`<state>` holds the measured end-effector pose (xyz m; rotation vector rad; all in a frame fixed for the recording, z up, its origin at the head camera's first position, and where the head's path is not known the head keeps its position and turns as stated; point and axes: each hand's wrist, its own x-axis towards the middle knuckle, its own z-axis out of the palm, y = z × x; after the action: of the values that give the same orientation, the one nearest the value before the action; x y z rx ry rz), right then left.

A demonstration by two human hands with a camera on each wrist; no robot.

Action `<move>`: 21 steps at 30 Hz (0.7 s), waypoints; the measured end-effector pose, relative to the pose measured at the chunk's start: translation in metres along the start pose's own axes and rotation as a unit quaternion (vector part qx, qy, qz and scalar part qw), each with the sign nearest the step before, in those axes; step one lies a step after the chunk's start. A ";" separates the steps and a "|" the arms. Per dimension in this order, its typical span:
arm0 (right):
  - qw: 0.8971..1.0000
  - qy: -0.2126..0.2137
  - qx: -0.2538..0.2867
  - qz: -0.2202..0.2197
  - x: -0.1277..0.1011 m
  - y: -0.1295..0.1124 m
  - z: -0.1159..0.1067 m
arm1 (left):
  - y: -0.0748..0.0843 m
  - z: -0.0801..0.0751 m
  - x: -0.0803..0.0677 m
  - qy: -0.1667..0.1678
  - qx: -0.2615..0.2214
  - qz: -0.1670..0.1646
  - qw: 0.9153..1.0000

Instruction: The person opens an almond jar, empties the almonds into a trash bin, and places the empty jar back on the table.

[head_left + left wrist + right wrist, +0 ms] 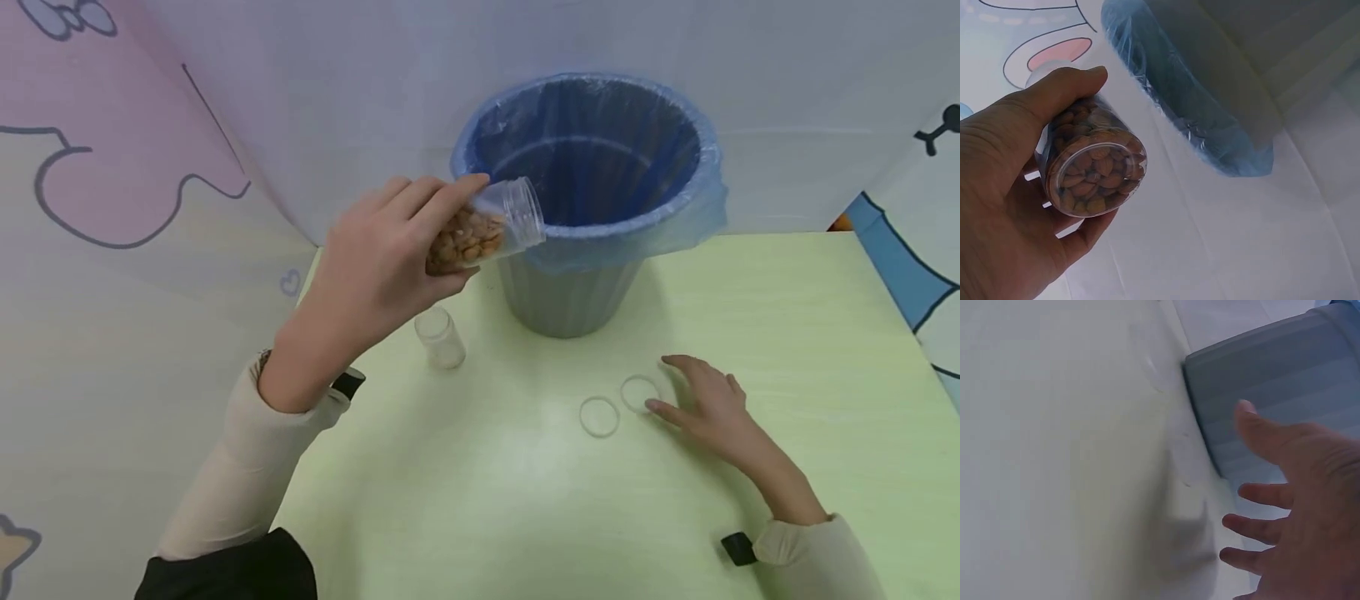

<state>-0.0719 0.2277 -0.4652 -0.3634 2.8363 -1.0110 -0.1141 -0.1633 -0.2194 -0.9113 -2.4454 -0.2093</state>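
My left hand [382,258] grips a clear plastic jar [517,217] of almonds [468,237] at the near rim of a bin [573,292] lined with a blue bag [637,237]. The jar is uncapped and tilted, its mouth turned toward the bin. In the left wrist view the almonds [1100,172] show through the jar's base, with thumb and fingers curled round its side. Low over the table, my right hand [712,408] has its fingers spread and holds nothing. By its thumb lies a thin clear ring [625,392], perhaps a lid; a second ring [581,417] lies to its left.
A second clear jar [442,342], uncapped, stands left of the bin on the pale green table [480,500]. Behind the bin hangs a pale curtain [360,108], and printed cartoon panels [135,183] flank the table.
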 end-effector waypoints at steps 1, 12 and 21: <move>1.000 -0.008 0.020 0.001 0.001 -0.001 -0.008 | -0.001 -0.001 0.002 -0.005 -0.003 -0.004 1.000; 0.999 0.024 0.023 0.003 0.028 -0.031 -0.105 | -0.014 -0.005 0.031 -0.043 -0.003 -0.022 0.999; 0.997 0.056 -0.036 0.025 0.066 -0.063 -0.174 | -0.024 0.001 0.050 -0.036 0.015 -0.005 0.999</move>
<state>-0.1556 0.2691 -0.2923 -0.2484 2.9717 -0.9490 -0.1620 -0.1530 -0.1933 -0.9090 -2.5125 -0.1449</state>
